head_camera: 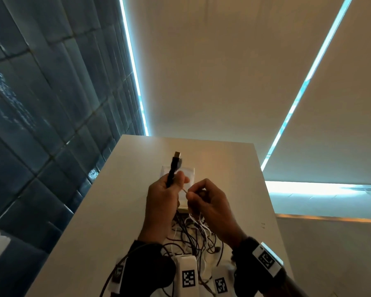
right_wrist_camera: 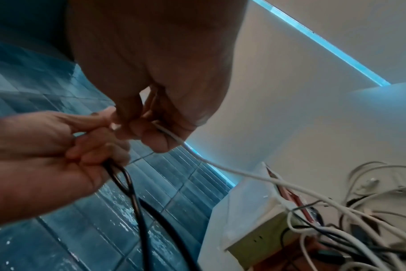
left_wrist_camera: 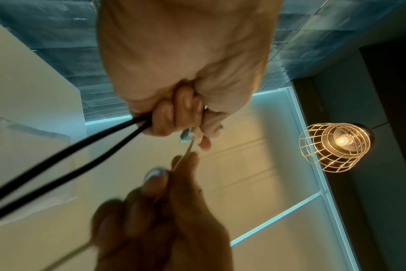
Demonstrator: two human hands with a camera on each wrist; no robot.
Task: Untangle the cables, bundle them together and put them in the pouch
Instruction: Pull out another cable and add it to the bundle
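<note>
We see a dim room lit by cyan light strips (head_camera: 133,67) glaring along the beige ceiling and a warm caged wire pendant bulb (left_wrist_camera: 335,146) at three o'clock. Wrist views blur badly; straight lines bow toward every frame edge.

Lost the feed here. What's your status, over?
Left hand grips black cable, plug up. Right hand pinches white cable. Tangle on table, partly over pouch.
</note>
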